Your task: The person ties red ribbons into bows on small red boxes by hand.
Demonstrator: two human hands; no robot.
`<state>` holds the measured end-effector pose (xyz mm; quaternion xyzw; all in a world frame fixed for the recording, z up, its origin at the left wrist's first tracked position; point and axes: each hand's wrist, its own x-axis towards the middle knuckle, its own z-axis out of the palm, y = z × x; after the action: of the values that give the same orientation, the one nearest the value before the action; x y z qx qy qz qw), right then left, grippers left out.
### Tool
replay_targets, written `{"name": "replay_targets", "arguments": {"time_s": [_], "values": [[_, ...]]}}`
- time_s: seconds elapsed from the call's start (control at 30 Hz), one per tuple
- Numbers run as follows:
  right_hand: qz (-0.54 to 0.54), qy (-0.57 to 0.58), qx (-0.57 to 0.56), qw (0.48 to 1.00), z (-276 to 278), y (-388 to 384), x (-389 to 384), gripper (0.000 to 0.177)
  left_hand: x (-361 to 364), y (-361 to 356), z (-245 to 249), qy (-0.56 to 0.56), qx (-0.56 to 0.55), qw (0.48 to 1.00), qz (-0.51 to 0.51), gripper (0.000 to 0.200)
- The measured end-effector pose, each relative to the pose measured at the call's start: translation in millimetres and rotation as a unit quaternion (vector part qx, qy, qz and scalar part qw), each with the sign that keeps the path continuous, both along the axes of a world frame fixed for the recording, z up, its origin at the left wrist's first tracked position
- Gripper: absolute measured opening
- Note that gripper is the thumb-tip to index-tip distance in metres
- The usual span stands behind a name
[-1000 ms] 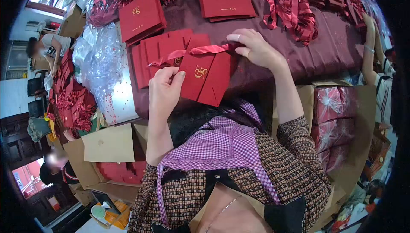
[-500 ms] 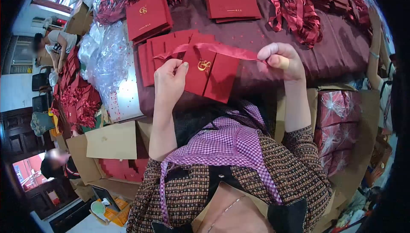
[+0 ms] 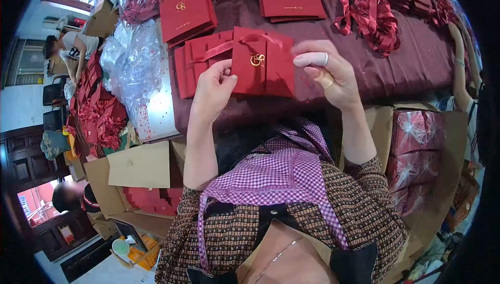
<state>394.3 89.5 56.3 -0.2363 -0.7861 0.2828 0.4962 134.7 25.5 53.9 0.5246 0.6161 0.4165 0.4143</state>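
Observation:
A red paper gift bag [image 3: 249, 78] with a gold monogram lies flat in front of me, on top of several overlapping red bags [image 3: 187, 78]. My left hand [image 3: 214, 89] is closed at its left edge, thumb and curled fingers gripping it. A shiny red ribbon [image 3: 219, 49] runs across the upper part of the bags. My right hand [image 3: 333, 73] hovers just right of the bag, its thumb and index finger apart and other fingers blurred. White and yellowish coverings wrap two of its fingers. Nothing shows between them.
Stacks of red bags [image 3: 187, 16] and a heap of ribbons [image 3: 367, 18] lie on the dark red cloth [image 3: 338, 29]. Clear plastic [image 3: 133, 65] covers the left side. Open cartons [image 3: 138, 167] flank me; the right one holds wrapped red packs [image 3: 411, 154]. Other people [image 3: 78, 49] are nearby.
The right hand has let go of the ribbon end and moved slightly left and up. The ribbon, stretched before, now lies over the bag. The bag has turned straighter.

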Motion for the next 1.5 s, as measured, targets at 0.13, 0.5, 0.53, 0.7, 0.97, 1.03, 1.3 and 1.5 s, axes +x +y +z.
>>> {"name": "replay_targets", "arguments": {"time_s": [0.13, 0.5, 0.53, 0.7, 0.97, 1.03, 1.3, 1.5], "values": [[0.108, 0.077, -0.234, 0.963, -9, -13, -15, 0.019, 0, -1, -5, -0.008, -0.002, 1.0, 0.002, 0.033], [0.005, -0.071, -0.026, 0.997, -35, -21, -67, 0.013, 1, -4, -2, -0.032, 0.005, 0.999, 0.007, 0.029], [0.005, -0.071, -0.027, 0.997, -35, -20, -69, 0.013, 2, -4, -1, -0.033, 0.005, 0.999, 0.007, 0.029], [-0.028, -0.14, 0.033, 0.989, -26, -20, -74, 0.012, 7, -6, 8, -0.03, 0.01, 0.999, 0.011, 0.028], [-0.034, -0.151, 0.043, 0.987, -15, -17, -78, 0.01, 12, -10, 14, -0.017, 0.029, 0.999, 0.011, 0.026], [-0.035, -0.153, 0.048, 0.986, -11, -17, -78, 0.009, 13, -11, 14, -0.007, 0.028, 1.0, 0.012, 0.026], [-0.046, -0.306, 0.128, 0.942, 11, -21, -82, 0.008, 30, -14, 24, 0.187, 0.088, 0.977, 0.056, 0.02], [0.012, -0.299, 0.018, 0.954, 13, -11, -83, 0.013, 34, -18, 19, 0.185, 0.13, 0.972, 0.07, 0.018]]}}
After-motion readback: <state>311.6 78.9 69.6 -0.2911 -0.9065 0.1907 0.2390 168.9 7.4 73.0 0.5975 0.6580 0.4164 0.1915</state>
